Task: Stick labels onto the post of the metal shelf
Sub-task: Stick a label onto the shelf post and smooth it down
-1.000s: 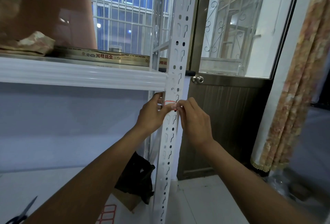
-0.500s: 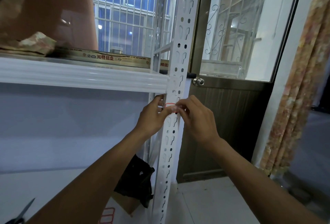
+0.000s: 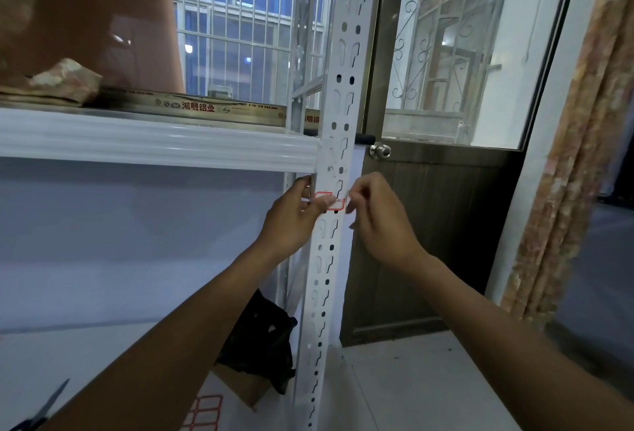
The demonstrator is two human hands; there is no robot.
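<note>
A white perforated metal post [image 3: 338, 94] rises through the middle of the view, joined to a white shelf beam [image 3: 154, 145]. A small white label with a red border [image 3: 334, 201] lies across the post just below the beam. My left hand [image 3: 295, 218] holds the post from the left, its thumb pressing on the label's left half. My right hand [image 3: 377, 221] is just right of the post, fingers curled, fingertips by the label's right edge; whether they touch it I cannot tell.
A sheet of red-bordered labels [image 3: 204, 413] lies on the lower shelf, with scissors [image 3: 44, 410] at the bottom left. A black bag on a cardboard box [image 3: 260, 345] sits behind the post. A brown door with a knob [image 3: 380, 150] and a curtain [image 3: 576, 156] stand right.
My right hand has drawn slightly back to the right, uncovering more of the label. My left thumb stays on the label. The view has shifted a little.
</note>
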